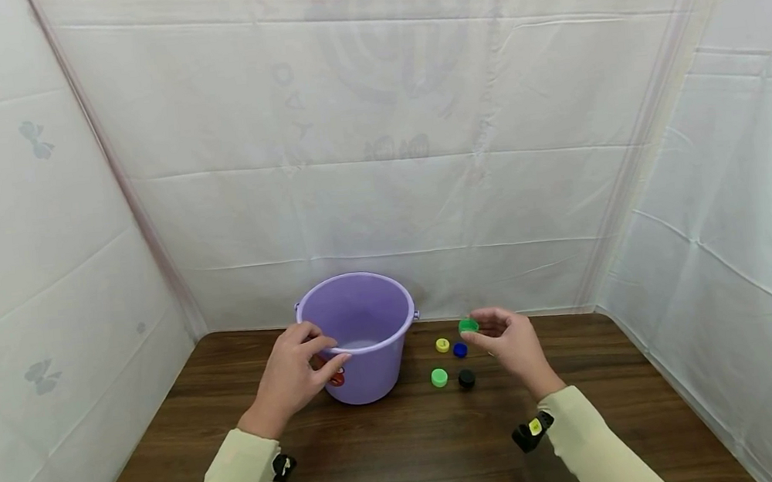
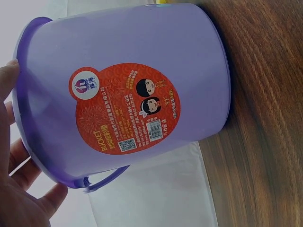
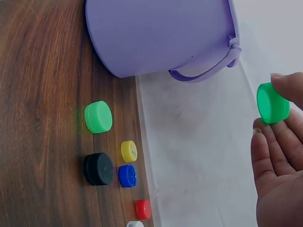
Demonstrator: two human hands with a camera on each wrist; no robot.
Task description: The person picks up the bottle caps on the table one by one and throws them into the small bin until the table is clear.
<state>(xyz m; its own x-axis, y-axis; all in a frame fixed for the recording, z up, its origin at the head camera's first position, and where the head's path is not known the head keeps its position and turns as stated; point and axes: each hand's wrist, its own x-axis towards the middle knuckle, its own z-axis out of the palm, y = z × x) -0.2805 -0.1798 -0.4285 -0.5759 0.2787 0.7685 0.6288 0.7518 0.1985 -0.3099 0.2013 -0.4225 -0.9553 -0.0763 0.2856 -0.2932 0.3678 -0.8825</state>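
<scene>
A purple bucket [image 1: 370, 367] stands upright at the back of the table, a red label [image 2: 125, 109] on its side. My left hand [image 1: 294, 370] grips its near rim, fingers over the edge and thumb outside. Between thumb and fingertips my right hand [image 1: 510, 341] pinches a green bottle cap [image 3: 272, 103], held above the table to the right of the bucket. Below it lie a light green cap [image 1: 439, 378], a black cap [image 1: 467, 378], a yellow cap [image 1: 442, 345] and a blue cap [image 1: 460, 350].
A red cap [image 3: 143, 209] and a white cap [image 3: 135, 224] also lie on the wooden table [image 1: 394, 465], partly hidden by the right hand in the head view. White sheeting [image 1: 388, 194] closes off the back and both sides. The bucket's handle [image 3: 203, 73] hangs down.
</scene>
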